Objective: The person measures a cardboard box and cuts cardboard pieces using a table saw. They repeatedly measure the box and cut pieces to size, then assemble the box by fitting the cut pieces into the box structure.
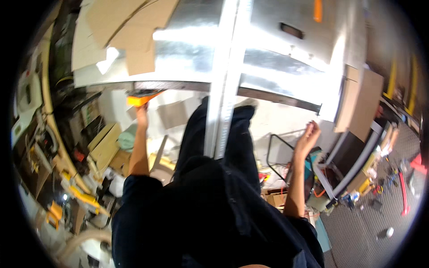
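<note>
The left hand [142, 109] reaches up to an orange tool [140, 98] at the near edge of the sheet-metal desk [187, 53] — whether it grips it I cannot tell. The right hand [308, 136] hangs open, fingers loosely spread, below the desk edge — holding nothing. A long metal ruler [225, 76] lies across the sheet.

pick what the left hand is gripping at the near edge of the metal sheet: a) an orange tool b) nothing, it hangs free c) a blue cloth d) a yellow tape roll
a: the left hand reaches up to the near edge of the shiny metal sheet and closes on an orange tool, while the right hand is raised with its fingers loose and empty.
</note>
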`<state>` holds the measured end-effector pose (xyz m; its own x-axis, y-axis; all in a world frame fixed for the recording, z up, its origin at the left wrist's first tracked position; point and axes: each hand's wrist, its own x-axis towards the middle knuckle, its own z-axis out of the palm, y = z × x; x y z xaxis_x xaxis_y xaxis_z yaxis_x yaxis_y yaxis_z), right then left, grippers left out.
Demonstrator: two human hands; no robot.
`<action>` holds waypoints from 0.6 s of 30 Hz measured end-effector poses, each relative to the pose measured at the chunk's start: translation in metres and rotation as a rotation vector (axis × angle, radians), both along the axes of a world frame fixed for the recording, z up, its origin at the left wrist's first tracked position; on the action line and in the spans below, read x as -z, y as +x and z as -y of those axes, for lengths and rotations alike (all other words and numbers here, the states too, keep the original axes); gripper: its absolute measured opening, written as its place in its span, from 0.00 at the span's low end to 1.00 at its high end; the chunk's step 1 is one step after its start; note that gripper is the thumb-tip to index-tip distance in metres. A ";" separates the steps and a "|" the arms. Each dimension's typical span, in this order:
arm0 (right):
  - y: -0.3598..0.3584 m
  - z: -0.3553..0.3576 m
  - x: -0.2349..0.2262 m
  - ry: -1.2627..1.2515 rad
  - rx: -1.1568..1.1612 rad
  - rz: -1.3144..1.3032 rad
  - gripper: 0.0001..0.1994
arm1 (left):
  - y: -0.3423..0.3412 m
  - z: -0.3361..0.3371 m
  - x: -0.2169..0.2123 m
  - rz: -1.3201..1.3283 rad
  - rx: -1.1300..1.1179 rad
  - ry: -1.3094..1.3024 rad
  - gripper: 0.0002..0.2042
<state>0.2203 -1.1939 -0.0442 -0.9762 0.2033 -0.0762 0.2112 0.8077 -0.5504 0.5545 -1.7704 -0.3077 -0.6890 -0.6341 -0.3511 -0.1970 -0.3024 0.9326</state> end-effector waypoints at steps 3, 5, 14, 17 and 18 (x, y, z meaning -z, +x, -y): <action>-0.018 -0.008 -0.013 0.046 0.024 -0.041 0.19 | -0.021 -0.013 -0.021 0.284 -0.063 -0.176 0.15; -0.031 -0.017 -0.018 0.035 0.042 -0.089 0.19 | -0.016 -0.012 -0.021 0.446 -0.006 -0.351 0.15; -0.106 -0.110 -0.016 0.425 -0.050 -0.293 0.37 | -0.055 -0.037 -0.045 0.552 -0.058 -0.655 0.20; -0.131 -0.137 -0.009 0.502 -0.118 -0.315 0.47 | -0.042 -0.021 -0.046 0.603 -0.160 -0.465 0.21; -0.140 -0.146 -0.006 0.489 -0.136 -0.279 0.48 | -0.027 -0.014 -0.050 0.601 -0.222 -0.415 0.21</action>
<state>0.0805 -1.0483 -0.0378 -0.9656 0.0213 0.2591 -0.0121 0.9919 -0.1265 0.5270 -1.7560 -0.2574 -0.2956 -0.8973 -0.3279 -0.6821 -0.0421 0.7301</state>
